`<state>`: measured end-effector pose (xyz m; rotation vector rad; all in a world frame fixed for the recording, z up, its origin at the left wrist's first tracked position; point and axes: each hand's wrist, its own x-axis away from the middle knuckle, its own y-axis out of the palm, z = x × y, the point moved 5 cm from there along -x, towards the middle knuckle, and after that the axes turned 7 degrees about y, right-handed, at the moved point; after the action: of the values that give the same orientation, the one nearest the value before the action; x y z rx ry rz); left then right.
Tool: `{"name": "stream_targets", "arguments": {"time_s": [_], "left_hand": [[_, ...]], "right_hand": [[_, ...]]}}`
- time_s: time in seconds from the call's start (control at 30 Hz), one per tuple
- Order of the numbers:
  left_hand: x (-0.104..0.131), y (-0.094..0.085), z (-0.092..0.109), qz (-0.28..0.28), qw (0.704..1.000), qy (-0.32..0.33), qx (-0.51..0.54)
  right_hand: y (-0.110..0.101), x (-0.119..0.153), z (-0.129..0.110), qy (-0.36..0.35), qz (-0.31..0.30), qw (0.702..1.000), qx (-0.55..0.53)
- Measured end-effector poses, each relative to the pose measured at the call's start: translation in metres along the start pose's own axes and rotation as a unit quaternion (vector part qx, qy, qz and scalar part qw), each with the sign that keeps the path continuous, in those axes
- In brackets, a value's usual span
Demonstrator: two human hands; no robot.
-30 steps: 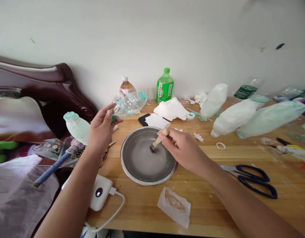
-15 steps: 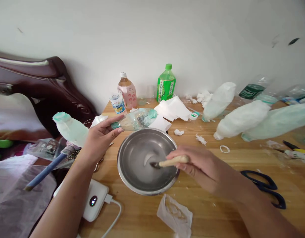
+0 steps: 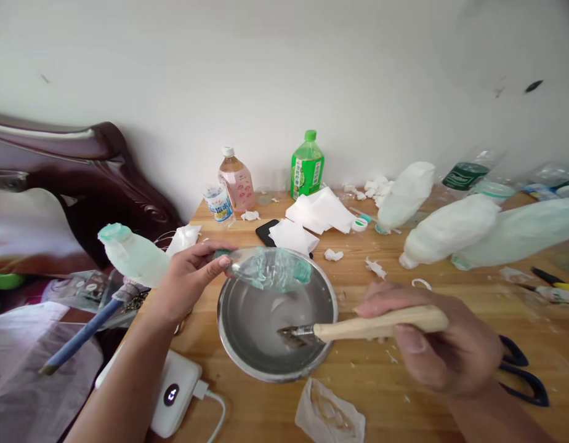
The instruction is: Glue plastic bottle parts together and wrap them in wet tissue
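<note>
My left hand [image 3: 194, 274] grips a clear plastic bottle [image 3: 266, 269] by its neck end, with the bottle lying sideways over the back of a steel bowl [image 3: 223, 335]. Greenish strips show on the bottle's side and far end. In my right hand [image 3: 432, 344] is a paintbrush [image 3: 372, 326], held by its pale wooden handle. The brush's dark bristles hang over the bowl, low near the cloudy liquid [image 3: 261, 326]; whether they touch it I cannot tell. A crumpled piece of white tissue [image 3: 330, 412] lies in front of the bowl.
White-covered bottles [image 3: 451, 231] lie at the right, near dark-handled scissors [image 3: 524, 375]. Paper sheets [image 3: 321, 209], a black phone [image 3: 266, 232], a green bottle [image 3: 307, 166] and a pink bottle [image 3: 237, 181] are at the back. A cabled power bank [image 3: 176, 391] sits front left.
My right hand has drawn back to the right with the brush, whose bristles now show above the liquid. The bottle in my left hand has come lower, over the bowl.
</note>
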<state>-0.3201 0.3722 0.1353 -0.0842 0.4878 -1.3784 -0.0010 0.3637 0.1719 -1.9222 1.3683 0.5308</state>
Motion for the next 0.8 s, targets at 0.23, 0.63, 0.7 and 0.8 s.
{"name": "stream_targets", "arguments": {"time_s": [0.23, 0.63, 0.7, 0.8], "left_hand": [[-0.001, 0.000, 0.000, 0.021, 1.000, -0.013, -0.019], [-0.004, 0.007, 0.018, -0.005, 1.000, 0.011, -0.024], [-0.004, 0.006, 0.018, 0.003, 1.000, 0.010, -0.023], [-0.004, 0.001, 0.014, 0.029, 0.999, 0.007, -0.032]], "right_hand": [[0.024, 0.005, -0.007, -0.053, -0.098, 0.990, 0.086], [0.005, 0.004, -0.016, -0.091, -0.004, 0.979, 0.183], [0.015, 0.005, -0.022, -0.150, -0.040, 0.967, 0.203], [0.030, 0.011, -0.028, -0.213, -0.093, 0.947, 0.223]]}}
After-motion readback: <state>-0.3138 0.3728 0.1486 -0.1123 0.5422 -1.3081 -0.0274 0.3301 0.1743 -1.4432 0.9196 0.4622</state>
